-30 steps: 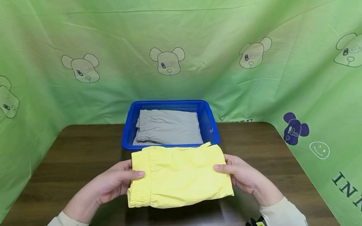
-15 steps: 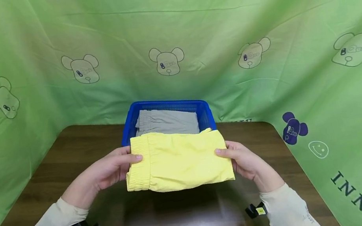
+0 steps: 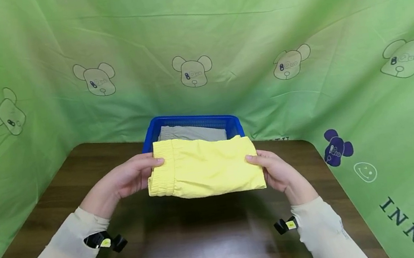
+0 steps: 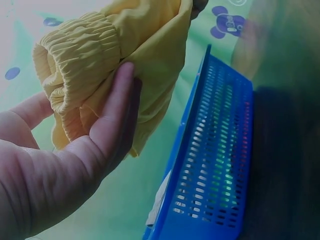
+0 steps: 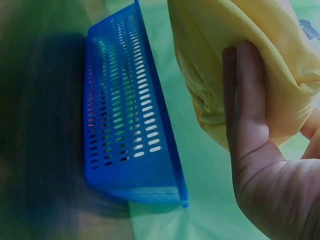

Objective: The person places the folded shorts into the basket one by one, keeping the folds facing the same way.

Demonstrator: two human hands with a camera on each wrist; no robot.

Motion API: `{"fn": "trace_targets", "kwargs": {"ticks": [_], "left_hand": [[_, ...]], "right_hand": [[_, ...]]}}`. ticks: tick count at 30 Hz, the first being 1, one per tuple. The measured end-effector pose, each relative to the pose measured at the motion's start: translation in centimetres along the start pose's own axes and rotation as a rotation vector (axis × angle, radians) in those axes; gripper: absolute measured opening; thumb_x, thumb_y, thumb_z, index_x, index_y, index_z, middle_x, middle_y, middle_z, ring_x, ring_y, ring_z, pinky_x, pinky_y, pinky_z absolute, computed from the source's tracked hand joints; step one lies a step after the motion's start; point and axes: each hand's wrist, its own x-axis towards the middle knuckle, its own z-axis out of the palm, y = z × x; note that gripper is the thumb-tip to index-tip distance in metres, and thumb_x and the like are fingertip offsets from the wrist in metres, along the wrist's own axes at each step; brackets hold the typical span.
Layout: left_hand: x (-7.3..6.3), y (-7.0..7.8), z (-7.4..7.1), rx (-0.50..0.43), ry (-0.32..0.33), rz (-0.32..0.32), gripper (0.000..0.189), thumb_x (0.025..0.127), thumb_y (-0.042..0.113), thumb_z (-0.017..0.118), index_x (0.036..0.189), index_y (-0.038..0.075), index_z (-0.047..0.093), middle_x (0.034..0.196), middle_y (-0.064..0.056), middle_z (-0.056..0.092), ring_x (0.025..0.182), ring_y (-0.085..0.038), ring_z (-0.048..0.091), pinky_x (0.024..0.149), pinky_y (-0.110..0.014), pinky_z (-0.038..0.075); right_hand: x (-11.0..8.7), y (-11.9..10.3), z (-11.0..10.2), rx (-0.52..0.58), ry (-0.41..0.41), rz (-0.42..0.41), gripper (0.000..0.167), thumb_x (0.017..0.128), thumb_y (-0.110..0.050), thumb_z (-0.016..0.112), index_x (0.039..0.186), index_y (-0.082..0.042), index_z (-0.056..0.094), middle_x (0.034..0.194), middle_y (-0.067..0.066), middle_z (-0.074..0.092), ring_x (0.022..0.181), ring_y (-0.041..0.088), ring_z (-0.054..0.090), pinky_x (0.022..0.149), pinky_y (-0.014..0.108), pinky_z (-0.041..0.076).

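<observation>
Folded yellow shorts (image 3: 213, 164) with a gathered elastic waistband are held up between my two hands, overlapping the near part of a blue basket (image 3: 233, 127) in the head view. My left hand (image 3: 132, 175) pinches the waistband end, thumb on top and fingers underneath. At the other end my right hand (image 3: 280, 171) pinches the shorts the same way. Both wrist views show the fingers under the cloth, with the perforated basket wall (image 4: 210, 145) lower than the shorts. Inside the basket lies folded grey clothing (image 3: 195, 132), partly hidden behind the yellow shorts.
The basket stands near the far edge of a dark wooden table (image 3: 210, 247). A green curtain (image 3: 233, 15) printed with bear heads hangs behind and along both sides. A small black camera (image 3: 104, 242) is strapped to each wrist.
Both hands have carried the yellow shorts forward and up toward the basket, so they now cover its near side and more of the grey clothing. The basket has not moved.
</observation>
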Motion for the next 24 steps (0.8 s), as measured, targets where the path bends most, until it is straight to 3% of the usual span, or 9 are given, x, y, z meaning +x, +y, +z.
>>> {"fn": "trace_targets", "kwargs": {"ticks": [7, 15, 24], "left_hand": [[0.9, 0.9, -0.8, -0.026, -0.016, 0.009, 0.043, 0.110, 0.021, 0.044, 0.148, 0.002, 0.038, 0.122, -0.010, 0.072, 0.107, -0.025, 0.073, 0.086, -0.045, 0.061], [1.9, 2.2, -1.7, -0.051, 0.032, -0.003, 0.036, 0.110, 0.021, 0.045, 0.142, 0.003, 0.045, 0.118, -0.008, 0.074, 0.103, -0.022, 0.074, 0.084, -0.040, 0.062], [3.3, 3.4, -2.6, -0.069, 0.063, -0.018, 0.036, 0.111, 0.023, 0.042, 0.141, 0.004, 0.042, 0.111, -0.008, 0.075, 0.097, -0.022, 0.075, 0.082, -0.037, 0.062]], "right_hand": [[1.2, -0.9, -0.2, 0.008, 0.030, -0.012, 0.024, 0.109, -0.014, 0.047, 0.129, -0.002, 0.052, 0.101, 0.003, 0.077, 0.088, 0.018, 0.077, 0.075, 0.036, 0.063], [2.7, -2.1, -0.4, 0.026, 0.053, -0.022, 0.020, 0.110, -0.016, 0.047, 0.124, -0.005, 0.056, 0.098, 0.003, 0.077, 0.085, 0.016, 0.077, 0.074, 0.032, 0.062], [4.2, -3.0, -0.5, 0.040, 0.054, -0.021, 0.021, 0.110, -0.018, 0.046, 0.125, -0.004, 0.052, 0.095, 0.003, 0.077, 0.083, 0.016, 0.077, 0.073, 0.030, 0.062]]}}
